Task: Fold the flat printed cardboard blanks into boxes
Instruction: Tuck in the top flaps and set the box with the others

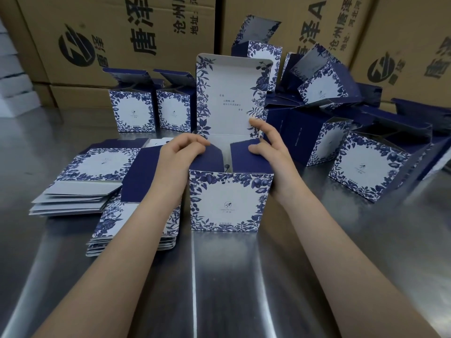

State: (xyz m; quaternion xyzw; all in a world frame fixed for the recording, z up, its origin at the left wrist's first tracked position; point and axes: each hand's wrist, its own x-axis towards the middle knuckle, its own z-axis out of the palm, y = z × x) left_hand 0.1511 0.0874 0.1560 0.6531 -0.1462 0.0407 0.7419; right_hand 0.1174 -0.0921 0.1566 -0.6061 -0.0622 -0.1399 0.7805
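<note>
Starting nearest the person, the steel worktop (224,289) shows bare between the two forearms; that is the best room for drawing work back.

The box (229,203) in hand stands upright at centre, printed front toward the person, top still open. The left hand (181,152) has its fingers curled over the left flap (210,159), gripping it and bending it inward. The right hand (267,145) lies looser: thumb pressing the right flap (244,154), fingers spread and nearly straight, the forefinger touching the lid (231,98), which stands upright behind.

Judged step: tucking both side flaps before closing the lid. Recommended: press both flaps level and hold them down, then bring the lid forward and seat its rounded tuck edge inside the front wall. Creasing along the scored lines only will keep the print unmarked.

Just left, touching the left forearm, lie two stacks of flat blanks (80,189); a careless elbow could fan them. To the right, near the box, sits a loose pile of folded boxes (366,172), leaving little side room. Farther back, two folded boxes (133,111) stand with lids raised, and brown cartons (122,32) wall off the rear.
</note>
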